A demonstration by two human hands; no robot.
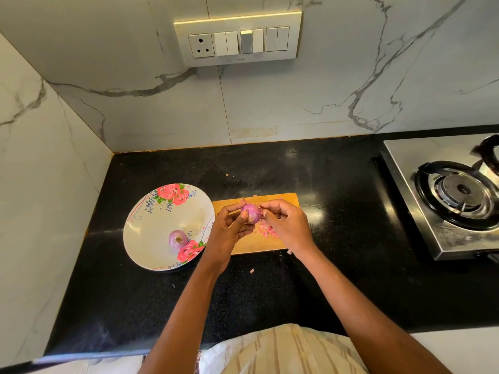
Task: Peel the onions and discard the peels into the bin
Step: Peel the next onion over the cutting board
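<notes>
My left hand [229,230] grips a purple onion [251,214] above the wooden cutting board [286,198], thumb laid across its front. My right hand [286,222] pinches a strip of peel at the onion's right side. Loose pink peels [266,230] lie on the board under my hands. A second onion [177,239] sits in the floral plate [151,230] to the left. No bin is in view.
The black counter [270,290] carries a few stray peel scraps [252,271] near the board. A steel gas stove [456,195] stands at the right. A switch panel [239,39] is on the marble wall behind; another wall closes the left side.
</notes>
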